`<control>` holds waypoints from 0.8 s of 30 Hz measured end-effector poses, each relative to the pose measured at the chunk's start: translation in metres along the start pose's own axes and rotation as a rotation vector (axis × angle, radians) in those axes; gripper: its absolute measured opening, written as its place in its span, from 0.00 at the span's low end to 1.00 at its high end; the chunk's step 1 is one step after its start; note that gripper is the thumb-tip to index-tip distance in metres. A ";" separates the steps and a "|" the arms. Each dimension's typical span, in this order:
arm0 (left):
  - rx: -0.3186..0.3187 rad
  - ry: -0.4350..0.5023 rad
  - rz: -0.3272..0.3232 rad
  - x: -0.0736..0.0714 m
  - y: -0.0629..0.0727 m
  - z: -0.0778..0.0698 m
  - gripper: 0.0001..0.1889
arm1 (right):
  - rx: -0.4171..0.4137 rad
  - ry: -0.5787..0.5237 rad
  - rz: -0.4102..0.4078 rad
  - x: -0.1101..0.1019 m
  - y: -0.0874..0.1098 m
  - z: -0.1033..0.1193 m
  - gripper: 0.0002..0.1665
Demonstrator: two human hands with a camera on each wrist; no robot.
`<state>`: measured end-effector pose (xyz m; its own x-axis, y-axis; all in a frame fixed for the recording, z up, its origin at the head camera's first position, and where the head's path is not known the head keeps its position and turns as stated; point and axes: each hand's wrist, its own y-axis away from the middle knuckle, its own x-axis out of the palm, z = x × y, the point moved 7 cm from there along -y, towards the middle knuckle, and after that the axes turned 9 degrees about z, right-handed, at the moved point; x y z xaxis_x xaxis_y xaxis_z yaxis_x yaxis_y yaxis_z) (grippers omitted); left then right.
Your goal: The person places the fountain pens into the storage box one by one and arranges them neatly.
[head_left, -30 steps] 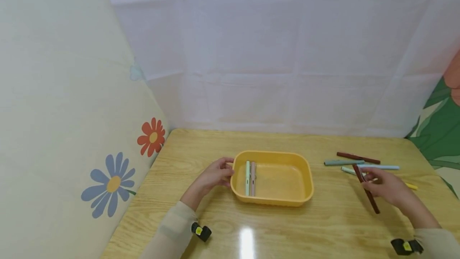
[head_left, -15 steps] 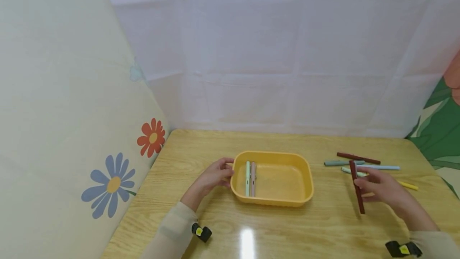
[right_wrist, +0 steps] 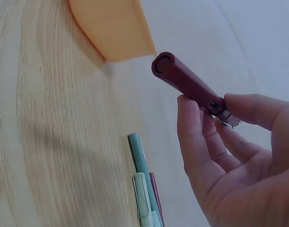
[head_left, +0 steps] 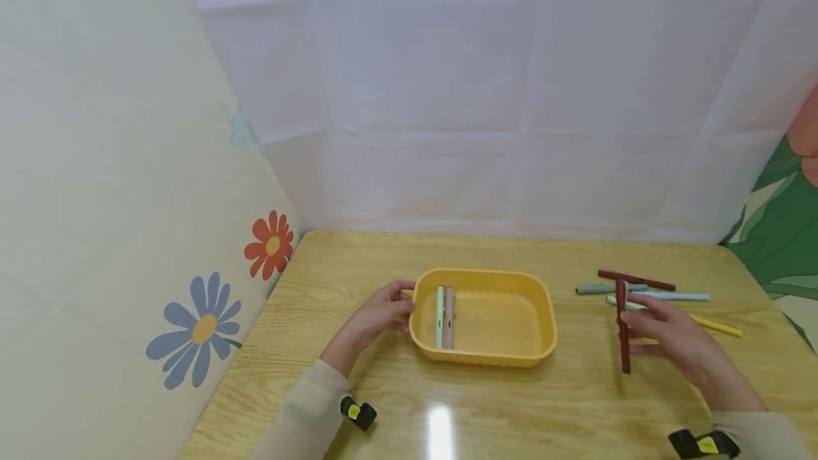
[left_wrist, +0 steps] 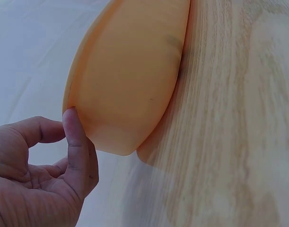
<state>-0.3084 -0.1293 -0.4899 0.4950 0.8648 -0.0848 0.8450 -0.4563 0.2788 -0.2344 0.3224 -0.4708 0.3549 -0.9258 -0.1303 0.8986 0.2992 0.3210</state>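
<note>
A yellow plastic tray (head_left: pixel 492 359) sits mid-table, holding a pale green pen (head_left: pixel 439 318) and a dusty pink pen (head_left: pixel 449 318) side by side at its left end. My left hand (head_left: pixel 381 309) holds the tray's left rim; in the left wrist view its fingertips (left_wrist: pixel 72 120) meet at the edge. To the right of the tray, my right hand (head_left: pixel 671 329) pinches a dark red pen (head_left: pixel 623 336) between thumb and fingers. This pen is raised, its blunt end facing the camera in the right wrist view.
Behind the right hand lie another dark red pen (head_left: pixel 639 280), a grey-green pen (head_left: pixel 593 289), a light blue pen (head_left: pixel 684 297), a light green pen (head_left: pixel 611 300) and a yellow pen (head_left: pixel 718 325). A white cloth (head_left: pixel 434 162) hangs behind the wooden table (head_left: pixel 511 410).
My right hand has moved left with the dark red pen, which has swung from slanted to nearly straight up and down in the head view. The left hand and tray have stayed put.
</note>
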 end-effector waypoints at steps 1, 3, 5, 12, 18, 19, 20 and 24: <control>0.000 0.001 0.001 0.000 0.000 0.000 0.26 | 0.000 -0.011 -0.006 0.001 -0.001 0.000 0.46; 0.000 0.004 0.002 0.000 0.001 0.000 0.27 | -0.001 -0.023 -0.005 0.003 -0.002 0.001 0.46; 0.003 0.006 0.000 -0.001 0.001 -0.001 0.27 | 0.001 -0.033 -0.007 0.005 -0.003 0.002 0.46; 0.008 0.011 -0.001 -0.001 0.001 0.000 0.26 | -0.014 -0.025 -0.027 0.014 -0.006 0.008 0.45; 0.016 0.014 0.007 0.000 0.000 0.000 0.27 | -0.025 -0.001 -0.050 0.023 -0.011 0.015 0.44; 0.010 0.018 0.005 0.000 0.000 0.000 0.27 | -0.023 0.002 -0.052 0.024 -0.011 0.015 0.44; 0.010 0.017 0.004 0.000 0.000 0.000 0.27 | -0.020 0.002 -0.052 0.026 -0.012 0.016 0.44; 0.012 0.012 0.001 0.000 0.001 0.000 0.26 | -0.006 0.005 -0.063 0.030 -0.015 0.019 0.44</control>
<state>-0.3076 -0.1297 -0.4892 0.4939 0.8664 -0.0733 0.8466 -0.4599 0.2679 -0.2423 0.2852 -0.4619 0.2992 -0.9415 -0.1548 0.9205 0.2421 0.3066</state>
